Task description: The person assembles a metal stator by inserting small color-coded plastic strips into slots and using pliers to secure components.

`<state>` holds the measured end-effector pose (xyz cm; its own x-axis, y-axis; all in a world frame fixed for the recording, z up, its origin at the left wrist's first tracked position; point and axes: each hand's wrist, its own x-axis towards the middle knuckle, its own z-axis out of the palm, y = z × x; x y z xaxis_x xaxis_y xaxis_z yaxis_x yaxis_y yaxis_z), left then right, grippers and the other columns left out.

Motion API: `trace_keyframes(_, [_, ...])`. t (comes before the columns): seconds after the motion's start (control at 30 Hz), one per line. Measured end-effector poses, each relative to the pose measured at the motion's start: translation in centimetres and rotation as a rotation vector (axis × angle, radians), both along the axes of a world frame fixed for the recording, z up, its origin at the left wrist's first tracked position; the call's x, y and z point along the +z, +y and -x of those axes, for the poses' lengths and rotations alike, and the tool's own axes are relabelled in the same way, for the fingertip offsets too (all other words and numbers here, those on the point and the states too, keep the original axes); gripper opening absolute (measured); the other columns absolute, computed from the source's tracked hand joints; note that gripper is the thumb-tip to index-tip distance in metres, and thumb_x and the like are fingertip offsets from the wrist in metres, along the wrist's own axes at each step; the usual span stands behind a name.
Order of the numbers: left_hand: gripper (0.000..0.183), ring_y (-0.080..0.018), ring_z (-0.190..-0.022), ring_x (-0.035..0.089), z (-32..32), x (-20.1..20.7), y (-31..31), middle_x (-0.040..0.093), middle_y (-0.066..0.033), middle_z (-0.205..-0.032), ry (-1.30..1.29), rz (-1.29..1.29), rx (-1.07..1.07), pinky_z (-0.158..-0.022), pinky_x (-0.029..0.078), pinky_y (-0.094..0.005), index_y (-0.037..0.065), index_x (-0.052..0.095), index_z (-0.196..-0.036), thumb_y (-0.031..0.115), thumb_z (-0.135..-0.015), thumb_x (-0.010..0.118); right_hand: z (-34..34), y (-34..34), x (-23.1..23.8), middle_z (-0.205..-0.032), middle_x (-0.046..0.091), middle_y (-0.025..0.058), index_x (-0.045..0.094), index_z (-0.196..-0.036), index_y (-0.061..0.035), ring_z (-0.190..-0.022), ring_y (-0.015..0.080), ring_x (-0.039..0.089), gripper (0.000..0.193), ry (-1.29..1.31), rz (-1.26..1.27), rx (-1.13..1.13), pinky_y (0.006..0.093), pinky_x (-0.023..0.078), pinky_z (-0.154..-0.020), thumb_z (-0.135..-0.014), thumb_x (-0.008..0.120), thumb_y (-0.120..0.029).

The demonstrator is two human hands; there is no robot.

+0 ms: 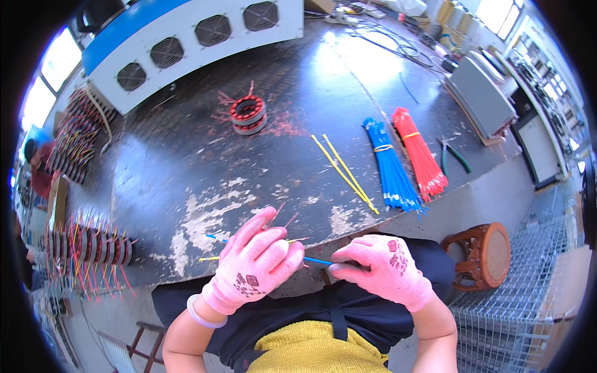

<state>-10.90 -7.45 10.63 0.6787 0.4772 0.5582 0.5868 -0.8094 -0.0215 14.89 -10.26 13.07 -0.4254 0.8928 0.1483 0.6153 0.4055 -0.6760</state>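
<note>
My left hand [255,264], in a pink glove, is closed around several thin wires at the near edge of the table. A blue end and a yellow wire [208,258] stick out on its left, and reddish wire ends rise above its fingers. Whatever else lies in that palm is hidden. From its right side a blue wire [318,261] runs to my right hand [382,267], also gloved in pink, which pinches it between thumb and fingers. Two loose yellow wires [342,171] lie on the table beyond my hands.
A wire-wound motor stator [249,115] sits mid-table. Blue [388,165] and red wire bundles [420,155] lie right, beside green-handled pliers [456,156]. Rows of stators [93,245] line the left side. A white-and-blue housing with fans [199,46] stands behind; a wooden stool [482,256] is at right.
</note>
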Motion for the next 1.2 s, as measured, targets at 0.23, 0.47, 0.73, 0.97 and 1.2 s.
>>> trace_keyframes(0.23, [0.040,-0.0266,-0.098,0.068,2.4,-1.4,-1.3,0.065,-0.0039,-0.102,-0.045,0.121,0.126,-0.085,0.058,-0.0421,0.016,0.071,-0.110,0.022,-0.072,0.083,0.6,0.7,-1.6,-0.087,0.071,0.0101,0.074,-0.103,-0.0090,-0.080,0.0285,0.070,0.015,0.034,0.107,0.023,0.0370,0.055,-0.070,-0.088,0.076,-0.012])
trace_keyframes(0.47, [0.030,-0.0193,-0.076,0.064,0.6,-1.8,-3.1,0.060,0.0011,-0.087,-0.034,0.256,0.168,-0.066,0.052,-0.0363,0.016,0.072,-0.106,0.021,-0.077,0.081,4.2,0.3,-2.7,-0.093,0.070,0.0070,0.071,-0.105,-0.0100,-0.084,0.0287,0.069,0.016,-0.190,-0.296,0.058,0.0386,0.054,-0.071,-0.090,0.074,-0.016])
trace_keyframes(0.73, [0.029,-0.0271,-0.079,0.066,1.0,-4.4,-1.7,0.060,-0.0060,-0.093,-0.330,0.365,0.430,-0.066,0.053,-0.0387,0.012,0.067,-0.108,0.007,-0.082,0.077,3.3,5.6,-8.9,-0.108,0.067,0.0129,0.075,-0.110,-0.0070,-0.099,0.0322,0.066,0.031,-0.023,0.087,-0.032,0.0420,0.054,-0.086,-0.096,0.068,-0.034])
trace_keyframes(0.97, [0.028,-0.0332,-0.084,0.067,-0.5,-8.6,-0.4,0.062,-0.0113,-0.099,-0.486,0.468,0.474,-0.070,0.055,-0.0408,0.008,0.064,-0.117,0.004,-0.091,0.071,7.2,6.6,-10.8,-0.094,0.064,0.0126,0.075,-0.101,-0.0033,-0.085,0.0252,0.069,0.024,0.211,0.487,-0.050,0.0368,0.056,-0.072,-0.094,0.068,-0.026])
trace_keyframes(1.2, [0.023,-0.0337,-0.086,0.067,-0.1,-8.9,0.3,0.061,-0.0128,-0.103,-0.521,0.492,0.415,-0.072,0.055,-0.0410,0.006,0.062,-0.114,0.005,-0.092,0.069,8.2,5.6,-11.0,-0.095,0.067,0.0098,0.074,-0.097,-0.0034,-0.087,0.0275,0.069,0.015,0.290,0.315,-0.090,0.0377,0.055,-0.075,-0.090,0.071,-0.017])
